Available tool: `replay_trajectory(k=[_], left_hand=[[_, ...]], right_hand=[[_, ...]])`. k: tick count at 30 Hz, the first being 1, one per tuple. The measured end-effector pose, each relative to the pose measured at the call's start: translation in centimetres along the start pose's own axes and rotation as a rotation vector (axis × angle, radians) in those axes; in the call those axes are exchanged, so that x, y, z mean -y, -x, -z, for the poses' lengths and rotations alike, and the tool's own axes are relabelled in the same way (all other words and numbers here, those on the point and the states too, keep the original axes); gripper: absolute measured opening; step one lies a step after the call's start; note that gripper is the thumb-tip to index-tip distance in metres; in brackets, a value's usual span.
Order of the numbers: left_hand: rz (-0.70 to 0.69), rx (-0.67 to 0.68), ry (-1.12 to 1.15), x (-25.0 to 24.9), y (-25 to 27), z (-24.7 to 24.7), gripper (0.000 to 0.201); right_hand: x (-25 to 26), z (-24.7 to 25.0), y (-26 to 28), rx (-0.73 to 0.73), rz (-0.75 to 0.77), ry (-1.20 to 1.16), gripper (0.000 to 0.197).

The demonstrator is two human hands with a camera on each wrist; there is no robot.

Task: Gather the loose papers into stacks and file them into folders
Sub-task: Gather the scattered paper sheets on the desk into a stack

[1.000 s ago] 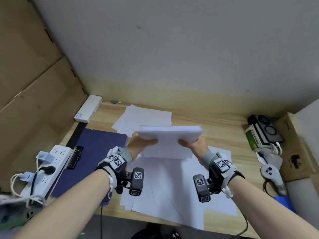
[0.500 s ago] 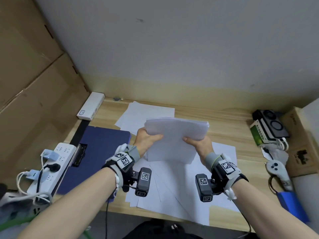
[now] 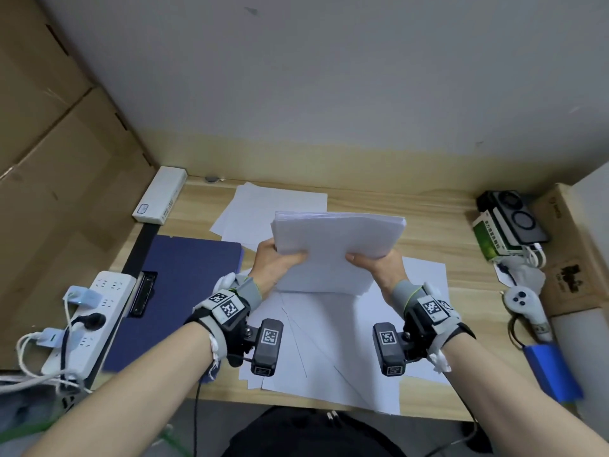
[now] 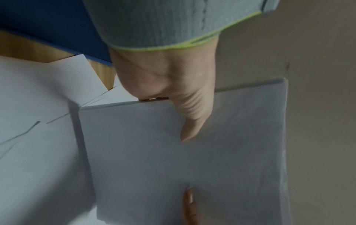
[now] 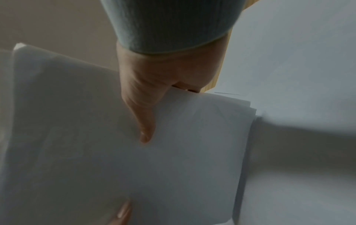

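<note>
We left the blue folder [image 3: 171, 291] lying flat on the left of the tabletop [image 3: 438, 225], apparently ready to take sheets. Our left hand [image 3: 273, 265] had its grip clamped on the left edge of the paper stack [image 3: 339, 239], thumb on top and fingers beneath. We held the stack above the tabletop, tilted up toward the wall, probably so its edges could be squared. It looked white and fairly thick, with corners slightly uneven. Our right hand [image 3: 379, 268] had its grip clamped on the right edge the same way. Loose sheets [image 3: 329, 351] lay spread beneath, with more papers [image 3: 263, 209] behind.
</note>
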State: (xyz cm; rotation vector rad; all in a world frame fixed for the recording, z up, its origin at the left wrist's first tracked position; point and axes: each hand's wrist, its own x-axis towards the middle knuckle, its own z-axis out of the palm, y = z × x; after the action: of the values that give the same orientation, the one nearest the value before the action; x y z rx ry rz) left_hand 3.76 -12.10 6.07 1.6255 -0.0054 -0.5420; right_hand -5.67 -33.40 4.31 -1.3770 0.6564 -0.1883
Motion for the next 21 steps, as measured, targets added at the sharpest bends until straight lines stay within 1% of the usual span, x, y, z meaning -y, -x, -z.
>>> replay_trajectory(k=[2, 5, 7, 9, 13, 15, 18, 20, 21], left_hand=[[0.012, 0.015, 0.004, 0.3, 0.0, 0.4, 0.022], [0.089, 0.041, -0.037, 2.1, 0.5, 0.2, 0.027], [0.115, 0.023, -0.045, 3.0, 0.6, -0.3, 0.027], [0.104, 0.012, -0.050, 3.1, 0.5, -0.6, 0.024], [0.123, -0.042, -0.079, 3.6, 1.3, -1.0, 0.025], [0.124, -0.076, -0.081, 3.6, 1.8, -1.3, 0.027], [0.139, -0.132, -0.070, 2.9, 2.5, -1.1, 0.023], [0.153, -0.132, -0.076, 2.6, 3.1, -0.4, 0.023], [0.158, -0.121, -0.085, 2.7, 3.3, 0.0, 0.027]], right_hand=[[-0.2, 0.4, 0.4, 0.016, -0.006, -0.016, 0.039], [-2.3, 0.5, 1.1, 0.033, -0.080, 0.074, 0.036], [-3.4, 0.4, 1.2, 0.016, -0.113, 0.109, 0.035], [-3.5, 0.4, 1.2, -0.018, -0.101, 0.084, 0.032], [-4.2, 0.3, 1.2, 0.024, -0.124, 0.093, 0.027], [-4.5, -0.1, 1.0, 0.022, -0.131, 0.087, 0.025], [-4.0, -0.4, 0.8, 0.031, -0.114, 0.032, 0.026], [-3.7, -0.8, 0.8, 0.048, -0.099, 0.023, 0.024], [-3.7, -1.0, 0.8, 0.053, -0.096, 0.033, 0.023]])
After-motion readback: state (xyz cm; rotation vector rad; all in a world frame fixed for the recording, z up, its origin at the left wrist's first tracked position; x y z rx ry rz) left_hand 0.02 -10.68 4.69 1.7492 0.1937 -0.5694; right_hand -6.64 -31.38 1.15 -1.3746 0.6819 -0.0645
